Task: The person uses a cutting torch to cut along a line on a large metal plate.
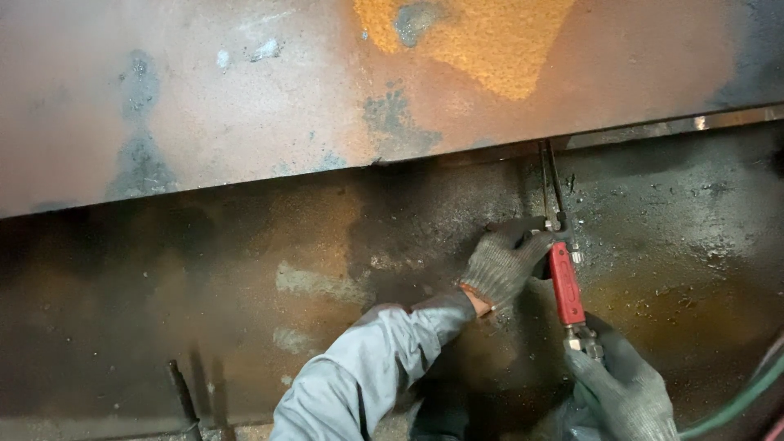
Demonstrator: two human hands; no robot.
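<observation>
Gripping the red-handled cutting torch [565, 282] at its forward end, the gloved left hand [502, 265] closes its fingers around the neck where the thin metal tubes [550, 184] begin. The gloved right hand [621, 388] is closed around the rear of the handle, near the valve fittings [584, 339]. The torch lies against a dark, rusted steel plate [245, 269], its tubes reaching up to the seam beneath an upper rusted plate [245, 90]. A green hose [735, 404] trails at lower right.

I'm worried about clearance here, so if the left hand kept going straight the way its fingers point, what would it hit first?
The left hand points right, toward the red torch handle, which its fingers already seem to touch. Depth is unclear, but nothing else lies between them.
</observation>
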